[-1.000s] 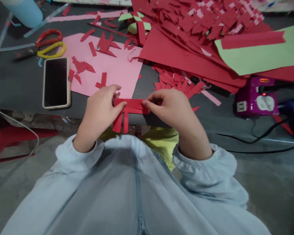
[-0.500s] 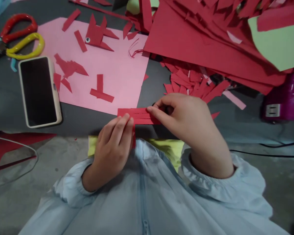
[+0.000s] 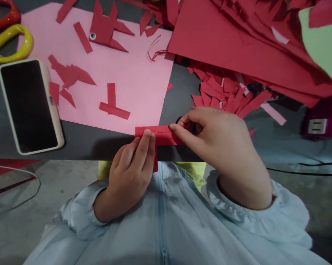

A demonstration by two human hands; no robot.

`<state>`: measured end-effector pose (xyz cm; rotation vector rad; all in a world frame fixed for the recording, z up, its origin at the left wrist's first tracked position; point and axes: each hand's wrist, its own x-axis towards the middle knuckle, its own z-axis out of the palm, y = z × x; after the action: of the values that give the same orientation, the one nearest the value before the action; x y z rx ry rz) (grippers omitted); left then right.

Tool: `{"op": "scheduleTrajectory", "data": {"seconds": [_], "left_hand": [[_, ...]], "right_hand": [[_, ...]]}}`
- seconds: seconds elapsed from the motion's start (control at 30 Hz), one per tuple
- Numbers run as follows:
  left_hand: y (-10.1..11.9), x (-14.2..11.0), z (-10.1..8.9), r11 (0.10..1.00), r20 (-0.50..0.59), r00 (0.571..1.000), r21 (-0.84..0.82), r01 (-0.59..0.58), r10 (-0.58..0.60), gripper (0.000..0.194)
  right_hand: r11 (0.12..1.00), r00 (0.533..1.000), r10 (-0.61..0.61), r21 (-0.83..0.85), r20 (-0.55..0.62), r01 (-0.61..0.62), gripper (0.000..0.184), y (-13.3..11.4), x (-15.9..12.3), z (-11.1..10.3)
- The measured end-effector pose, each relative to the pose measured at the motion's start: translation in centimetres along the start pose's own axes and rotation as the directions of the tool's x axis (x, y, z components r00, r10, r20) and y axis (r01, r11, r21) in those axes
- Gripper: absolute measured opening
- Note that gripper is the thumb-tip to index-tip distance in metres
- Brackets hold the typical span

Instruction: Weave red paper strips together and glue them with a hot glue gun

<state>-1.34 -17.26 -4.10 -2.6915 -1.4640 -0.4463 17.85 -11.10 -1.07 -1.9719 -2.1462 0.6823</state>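
At the near edge of the dark table (image 3: 80, 141) I hold a small piece of woven red paper strips (image 3: 158, 134). My left hand (image 3: 131, 167) has its fingers closed on the strips that hang down from the piece. My right hand (image 3: 218, 141) pinches the piece's right end between thumb and forefinger. Part of the piece is hidden under both hands.
A pink sheet (image 3: 132, 84) with red scraps and a red paper fish (image 3: 105, 27) lies behind. A phone (image 3: 29, 106) lies at the left, scissor handles (image 3: 9, 42) beyond it. Red sheets (image 3: 237, 40), a heap of red strips (image 3: 226, 94) and a purple device (image 3: 324, 117) fill the right.
My left hand has dropped from the piece's left end to the hanging strips below it. The view has tilted down and nearer the table edge. My right hand keeps its pinch.
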Motion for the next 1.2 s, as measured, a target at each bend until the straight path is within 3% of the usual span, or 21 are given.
{"op": "scheduleTrajectory", "data": {"seconds": [0.17,0.4,0.63,0.73,0.93,1.2], "left_hand": [[0.2,-0.1,-0.2,0.999,0.031,0.999,-0.028,0.017,-0.017,0.059],[-0.1,-0.6,-0.4,0.999,-0.041,0.999,-0.044,-0.014,0.012,0.042],[-0.7,-1.6,-0.8,0.951,-0.116,0.988,-0.302,0.065,-0.105,0.043],[-0.6,-2.1,-1.0,0.949,-0.144,0.984,-0.310,0.054,-0.103,0.043],[-0.1,-2.6,-0.9,0.953,-0.098,0.995,-0.304,-0.020,-0.010,0.042],[0.3,-2.2,-0.1,0.964,-0.124,0.991,-0.255,-0.079,0.049,0.036]], "right_hand": [[0.999,0.999,0.032,0.010,0.023,-0.032,0.025,-0.1,0.1,-0.1],[0.998,0.998,0.057,0.004,0.019,-0.057,0.023,-0.1,0.2,0.1],[0.999,0.987,0.018,-0.034,-0.158,-0.024,0.019,-0.1,-0.6,0.1],[0.993,0.977,-0.063,-0.107,-0.202,0.042,0.019,-0.2,-1.3,0.0],[0.944,0.936,-0.320,-0.133,-0.144,0.302,0.026,0.4,-2.8,0.5],[0.927,0.930,-0.363,-0.118,-0.055,0.355,0.027,1.0,-3.6,1.1]]}}
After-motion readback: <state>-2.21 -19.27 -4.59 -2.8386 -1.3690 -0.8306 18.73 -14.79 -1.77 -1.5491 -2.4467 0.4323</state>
